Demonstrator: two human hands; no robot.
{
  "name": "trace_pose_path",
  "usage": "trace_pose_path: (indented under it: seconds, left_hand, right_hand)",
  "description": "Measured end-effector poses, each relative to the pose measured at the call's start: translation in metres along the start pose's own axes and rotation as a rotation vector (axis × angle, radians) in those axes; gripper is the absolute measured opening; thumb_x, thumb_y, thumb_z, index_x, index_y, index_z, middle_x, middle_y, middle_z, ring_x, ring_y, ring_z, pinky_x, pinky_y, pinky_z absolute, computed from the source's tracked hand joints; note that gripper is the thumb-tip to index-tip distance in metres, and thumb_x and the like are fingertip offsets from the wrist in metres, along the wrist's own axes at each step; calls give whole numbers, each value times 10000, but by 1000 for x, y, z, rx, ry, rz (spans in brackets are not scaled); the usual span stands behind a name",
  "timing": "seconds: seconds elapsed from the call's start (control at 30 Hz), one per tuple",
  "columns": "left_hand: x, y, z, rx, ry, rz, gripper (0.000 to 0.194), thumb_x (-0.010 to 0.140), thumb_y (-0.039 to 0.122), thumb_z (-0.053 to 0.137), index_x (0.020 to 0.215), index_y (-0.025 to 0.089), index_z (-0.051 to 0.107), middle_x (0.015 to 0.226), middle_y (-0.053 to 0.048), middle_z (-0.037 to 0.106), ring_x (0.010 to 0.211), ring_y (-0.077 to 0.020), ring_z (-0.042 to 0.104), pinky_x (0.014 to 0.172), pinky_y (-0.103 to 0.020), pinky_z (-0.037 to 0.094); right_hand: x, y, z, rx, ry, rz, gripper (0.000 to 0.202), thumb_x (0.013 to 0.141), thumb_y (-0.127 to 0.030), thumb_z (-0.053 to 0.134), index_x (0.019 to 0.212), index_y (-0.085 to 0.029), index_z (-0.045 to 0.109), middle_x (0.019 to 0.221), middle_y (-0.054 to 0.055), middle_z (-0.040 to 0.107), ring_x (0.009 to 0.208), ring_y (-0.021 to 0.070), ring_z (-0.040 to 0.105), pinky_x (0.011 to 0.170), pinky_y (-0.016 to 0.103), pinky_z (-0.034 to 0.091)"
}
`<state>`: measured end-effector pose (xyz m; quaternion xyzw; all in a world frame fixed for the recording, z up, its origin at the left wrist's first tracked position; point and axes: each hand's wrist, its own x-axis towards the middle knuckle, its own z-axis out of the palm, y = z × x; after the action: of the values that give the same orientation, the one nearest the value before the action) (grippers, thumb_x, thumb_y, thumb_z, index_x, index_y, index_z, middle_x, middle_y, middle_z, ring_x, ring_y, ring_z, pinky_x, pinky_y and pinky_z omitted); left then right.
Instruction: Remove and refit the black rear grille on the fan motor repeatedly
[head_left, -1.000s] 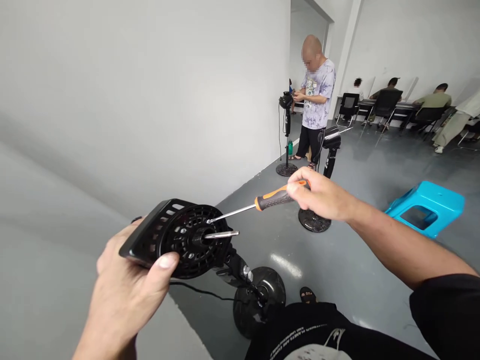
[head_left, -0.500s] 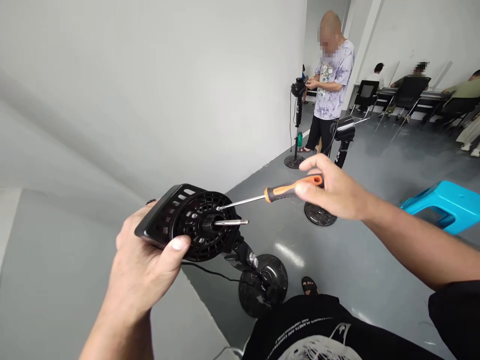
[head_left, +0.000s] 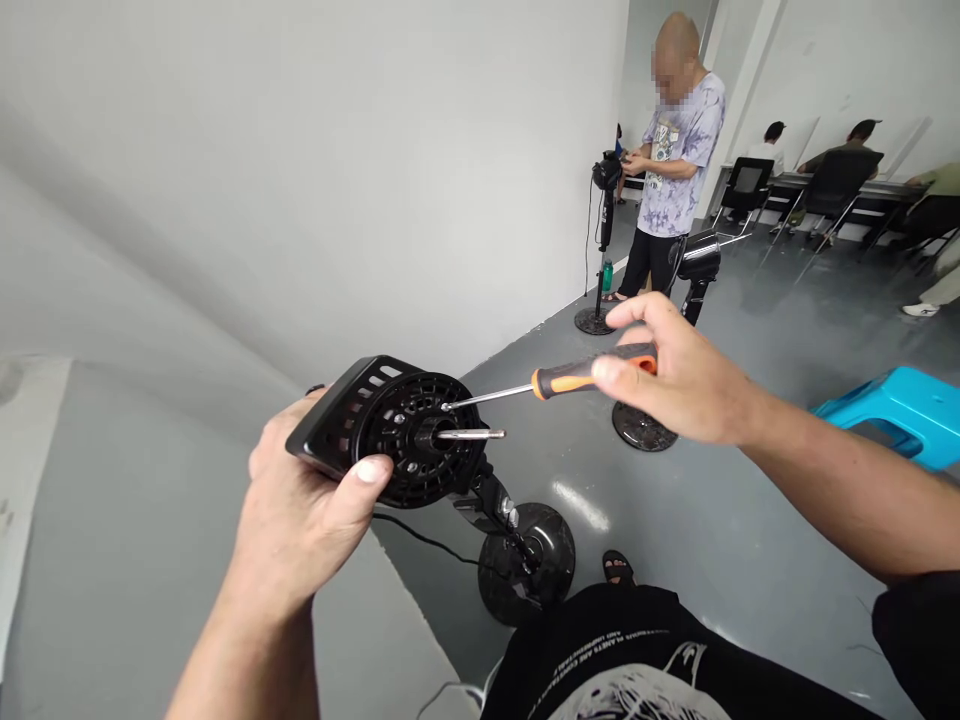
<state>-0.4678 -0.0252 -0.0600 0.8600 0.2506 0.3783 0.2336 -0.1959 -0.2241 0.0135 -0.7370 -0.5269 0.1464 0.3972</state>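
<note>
My left hand [head_left: 300, 500] grips the black motor housing [head_left: 330, 410] of a standing fan from behind, its thumb pressed on the round front plate. A bare metal shaft [head_left: 480, 434] sticks out of the plate's centre, with several screw heads around it. My right hand [head_left: 675, 375] holds a screwdriver [head_left: 559, 380] by the end of its orange and black handle, thumb against the grip and index finger raised off it. The blade's tip meets a screw near the top of the plate. Below, the fan's pole runs down to a round black base [head_left: 529, 565].
Another bladeless fan [head_left: 697, 258] stands beyond my right hand. Farther back, a person [head_left: 679, 150] works at a third fan [head_left: 606, 175]. A blue plastic stool [head_left: 915, 410] is at the right. People sit at desks behind. A white wall [head_left: 375, 180] runs along the left.
The screwdriver handle has turned, showing its orange stripes at a different angle. Its tip stays at the same screw. The whole view has shifted slightly.
</note>
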Motion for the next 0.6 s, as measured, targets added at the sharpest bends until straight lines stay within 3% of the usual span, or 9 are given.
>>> trace_pose_path:
  seconds: [0.07, 0.13, 0.2, 0.3, 0.37, 0.4, 0.47, 0.53, 0.6]
  left_hand:
    - [0, 0, 0, -5, 1, 8, 680, 892, 894, 459, 811, 234, 603, 798, -18, 584, 729, -216, 569, 677, -393, 472]
    - [-1, 1, 0, 1, 5, 8, 668, 901, 878, 456, 819, 233, 609, 801, -20, 588, 728, -214, 572, 663, -390, 463]
    - [-1, 0, 1, 12, 10, 3, 638, 908, 848, 466, 804, 233, 598, 791, -21, 581, 731, -220, 588, 644, -387, 452]
    - [-1, 0, 2, 28, 24, 2, 583, 916, 797, 478, 790, 237, 578, 779, -22, 569, 733, -229, 603, 639, -392, 449]
    - [-1, 0, 2, 32, 29, 8, 551, 922, 766, 480, 780, 240, 562, 777, -21, 563, 741, -234, 610, 645, -397, 455]
    - [-1, 0, 2, 30, 28, 12, 535, 926, 749, 482, 774, 241, 555, 778, -21, 562, 746, -236, 614, 650, -398, 458]
    - [-1, 1, 2, 18, 22, 20, 514, 928, 727, 493, 772, 241, 552, 781, -20, 566, 747, -236, 618, 651, -397, 460]
    - [-1, 2, 2, 10, 20, 23, 526, 926, 740, 490, 793, 238, 577, 793, -21, 580, 746, -234, 618, 649, -394, 458]
    - [0, 3, 2, 14, 23, 11, 578, 914, 792, 477, 807, 236, 593, 797, -19, 587, 741, -231, 614, 646, -390, 455]
  right_hand:
    - [-5, -1, -1, 41, 30, -155, 636, 781, -360, 750, 1317, -244, 428, 1326, 117, 622, 897, 177, 678, 670, 320, 544]
    - [-9, -2, -1, 115, 17, -282, 596, 779, -265, 710, 1294, -263, 411, 1358, 97, 584, 913, 152, 671, 721, 315, 572]
    - [-8, -3, 1, 159, -10, -215, 476, 840, -337, 707, 1217, -263, 426, 1226, 66, 625, 777, 118, 638, 658, 294, 551]
    - [1, -2, 3, 146, -42, 75, 396, 931, -534, 657, 1115, -242, 464, 926, 34, 651, 573, 103, 535, 482, 257, 425]
    - [7, 0, 3, 143, -71, 193, 373, 991, -583, 560, 1062, -226, 476, 767, 19, 621, 486, 105, 466, 416, 258, 356]
    - [8, 0, 2, 150, -75, 213, 391, 993, -594, 555, 1081, -220, 479, 772, 24, 629, 475, 104, 454, 405, 262, 350]
    - [5, 0, -1, 165, -51, 201, 520, 896, -583, 698, 1193, -228, 463, 1011, 68, 684, 539, 93, 509, 439, 267, 411]
    - [-3, -3, -5, 220, -46, 105, 662, 761, -444, 818, 1268, -264, 432, 1252, 80, 636, 670, 93, 593, 529, 267, 506]
    - [-11, -4, -7, 317, -96, 3, 576, 740, -315, 785, 1201, -273, 443, 1214, 52, 639, 766, 119, 660, 591, 271, 564]
